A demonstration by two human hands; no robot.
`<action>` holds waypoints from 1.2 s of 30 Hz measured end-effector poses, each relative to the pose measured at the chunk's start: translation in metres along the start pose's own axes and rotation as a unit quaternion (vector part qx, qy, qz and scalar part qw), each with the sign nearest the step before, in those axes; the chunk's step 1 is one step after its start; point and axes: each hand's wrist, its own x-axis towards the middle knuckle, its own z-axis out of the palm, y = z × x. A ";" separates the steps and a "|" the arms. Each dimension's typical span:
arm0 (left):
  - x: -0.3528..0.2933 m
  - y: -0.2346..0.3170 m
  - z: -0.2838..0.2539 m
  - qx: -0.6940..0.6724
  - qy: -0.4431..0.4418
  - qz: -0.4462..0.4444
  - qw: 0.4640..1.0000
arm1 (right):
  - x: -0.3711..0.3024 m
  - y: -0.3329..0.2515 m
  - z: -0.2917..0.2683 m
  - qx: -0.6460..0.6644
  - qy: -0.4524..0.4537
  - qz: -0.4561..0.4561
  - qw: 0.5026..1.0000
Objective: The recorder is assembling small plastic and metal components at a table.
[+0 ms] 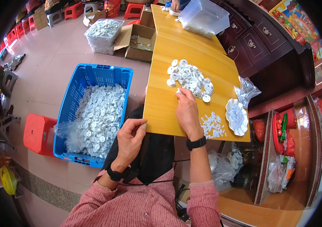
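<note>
My right hand is over the wooden table, its thumb and forefinger pinching a small white plastic piece. Just beyond its fingertips lies a heap of round white plastic parts. Small white slim pieces are scattered to the right of that wrist. A white scalloped dish beside them holds more small pieces. At the table's near left corner, my left hand has its fingers curled, thumb close to forefinger; whether anything is between them cannot be made out.
A blue crate full of round white parts stands on the floor at left, by a red stool. Beyond are a filled clear tub and cardboard box. Another person's hand is at the far table end, near a clear bin.
</note>
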 end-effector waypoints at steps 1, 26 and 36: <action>-0.001 0.005 0.002 -0.018 -0.009 -0.011 1.000 | -0.005 -0.002 -0.003 0.014 0.006 -0.005 1.000; 0.004 0.023 0.017 -0.242 -0.090 -0.138 0.956 | -0.124 -0.025 -0.026 0.004 0.149 0.092 0.985; 0.001 0.019 0.019 -0.286 -0.132 -0.160 0.935 | -0.128 -0.023 -0.025 -0.183 0.076 0.069 0.978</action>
